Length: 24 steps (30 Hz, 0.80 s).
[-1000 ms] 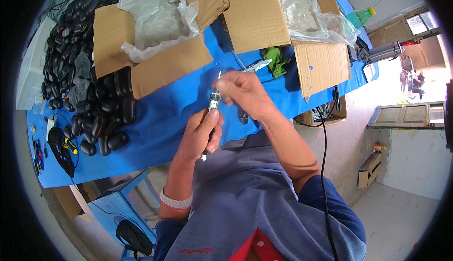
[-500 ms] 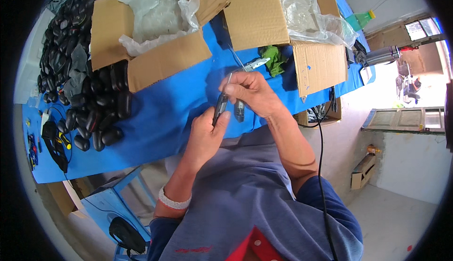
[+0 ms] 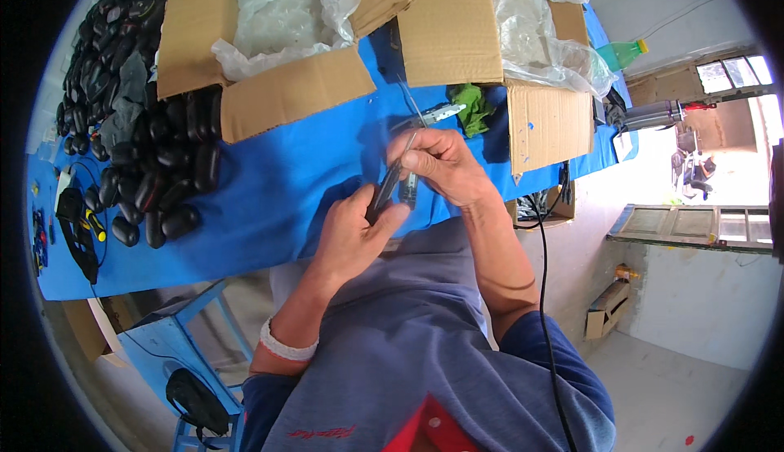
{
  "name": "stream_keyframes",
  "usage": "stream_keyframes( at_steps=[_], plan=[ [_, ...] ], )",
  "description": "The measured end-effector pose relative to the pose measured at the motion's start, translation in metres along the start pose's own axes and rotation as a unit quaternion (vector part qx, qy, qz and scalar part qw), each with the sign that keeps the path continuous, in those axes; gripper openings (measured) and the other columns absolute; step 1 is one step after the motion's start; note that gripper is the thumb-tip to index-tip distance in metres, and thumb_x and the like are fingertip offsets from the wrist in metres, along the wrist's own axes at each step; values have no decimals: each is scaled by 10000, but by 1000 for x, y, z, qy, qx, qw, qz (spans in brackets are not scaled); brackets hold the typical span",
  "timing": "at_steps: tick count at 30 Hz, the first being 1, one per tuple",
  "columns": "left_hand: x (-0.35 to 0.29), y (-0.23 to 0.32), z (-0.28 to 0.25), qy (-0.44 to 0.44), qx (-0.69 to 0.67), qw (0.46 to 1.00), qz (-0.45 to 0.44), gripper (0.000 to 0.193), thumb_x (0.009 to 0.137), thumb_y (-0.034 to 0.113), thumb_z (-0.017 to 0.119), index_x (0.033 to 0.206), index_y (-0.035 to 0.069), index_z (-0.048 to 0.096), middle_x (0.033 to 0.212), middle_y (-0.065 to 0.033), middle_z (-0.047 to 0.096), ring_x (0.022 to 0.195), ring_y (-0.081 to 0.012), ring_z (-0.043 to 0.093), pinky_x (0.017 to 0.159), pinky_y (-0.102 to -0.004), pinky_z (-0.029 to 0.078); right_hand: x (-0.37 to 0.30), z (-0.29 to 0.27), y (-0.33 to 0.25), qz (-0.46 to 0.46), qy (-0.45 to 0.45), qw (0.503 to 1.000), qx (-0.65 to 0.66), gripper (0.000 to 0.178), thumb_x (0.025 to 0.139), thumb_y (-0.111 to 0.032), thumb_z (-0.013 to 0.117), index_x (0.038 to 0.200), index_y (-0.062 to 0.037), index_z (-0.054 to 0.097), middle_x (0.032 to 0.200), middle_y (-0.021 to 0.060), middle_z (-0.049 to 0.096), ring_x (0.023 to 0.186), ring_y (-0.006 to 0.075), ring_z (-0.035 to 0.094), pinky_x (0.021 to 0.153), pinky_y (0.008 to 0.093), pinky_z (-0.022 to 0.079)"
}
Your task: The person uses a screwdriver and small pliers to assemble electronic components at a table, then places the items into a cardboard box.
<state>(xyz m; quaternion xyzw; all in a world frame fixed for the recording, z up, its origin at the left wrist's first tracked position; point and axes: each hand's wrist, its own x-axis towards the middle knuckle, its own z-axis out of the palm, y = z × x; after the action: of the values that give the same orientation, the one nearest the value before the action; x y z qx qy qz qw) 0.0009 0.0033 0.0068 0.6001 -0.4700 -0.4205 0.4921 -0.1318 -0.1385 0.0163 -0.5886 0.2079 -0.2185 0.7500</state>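
My left hand (image 3: 351,236) grips a slim dark piece (image 3: 385,194); my right hand (image 3: 441,168) pinches a thin metal rod (image 3: 412,139) at its upper end. Blue-covered table (image 3: 269,227) beyond. Black rounded pieces (image 3: 173,155) heaped left. Two open cardboard boxes (image 3: 449,31) farther back, plastic-lined (image 3: 282,15). Crumpled green cloth (image 3: 470,111) near the right box's flap.

Pale wall (image 3: 702,297) — window (image 3: 739,72) (bright)

Green bottle (image 3: 619,55); blue stool (image 3: 159,340)
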Motion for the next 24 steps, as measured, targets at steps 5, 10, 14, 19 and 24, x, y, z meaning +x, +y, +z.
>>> stream_keyframes(
  at_steps=[5, 10, 14, 19, 24],
  plan=[
    [-1, -4, -1, 0, 19, 1000, 7, 402, 929, 350, 575, 768, -8, 491, 560, -153, 433, 475, -216, 395, 466, -352, 349, -3, 4, -10, 9, 3, 999, -33, 225, 872, -168, 665, 937, 47, 665, 831, 64, 636, 734, 114, 564, 673, 247, 454],
    [-1, -13, 0, -11, -19, 1000, -22, 480, 962, 432, 487, 780, -12, 492, 568, -135, 431, 480, -187, 382, 468, -345, 339, -4, 8, -15, 19, 15, 997, -67, 210, 875, -157, 662, 952, 38, 672, 794, 57, 634, 722, 101, 565, 665, 240, 456],
    [1, -8, -4, -45, -73, 996, -12, 439, 998, 399, 423, 793, 22, 514, 543, -1, 435, 427, -66, 402, 386, -241, 313, -3, 8, -15, 28, 13, 997, -69, 195, 884, -148, 652, 957, 32, 668, 765, 42, 626, 714, 88, 558, 653, 233, 449],
    [1, 3, -10, -79, -150, 982, -80, 436, 1008, 387, 402, 806, 16, 511, 535, -6, 432, 415, -63, 391, 382, -231, 317, -3, 11, -9, 24, 36, 998, -55, 188, 896, -139, 639, 973, 32, 655, 737, 29, 618, 682, 78, 550, 628, 227, 443],
    [1, 2, -9, -67, -150, 983, -85, 443, 1016, 383, 376, 803, 17, 507, 527, -3, 428, 412, -62, 389, 381, -229, 318, -9, 15, -4, 17, 78, 997, -18, 185, 891, -114, 640, 994, 39, 654, 754, 47, 645, 676, 85, 586, 614, 231, 469]
  ],
)
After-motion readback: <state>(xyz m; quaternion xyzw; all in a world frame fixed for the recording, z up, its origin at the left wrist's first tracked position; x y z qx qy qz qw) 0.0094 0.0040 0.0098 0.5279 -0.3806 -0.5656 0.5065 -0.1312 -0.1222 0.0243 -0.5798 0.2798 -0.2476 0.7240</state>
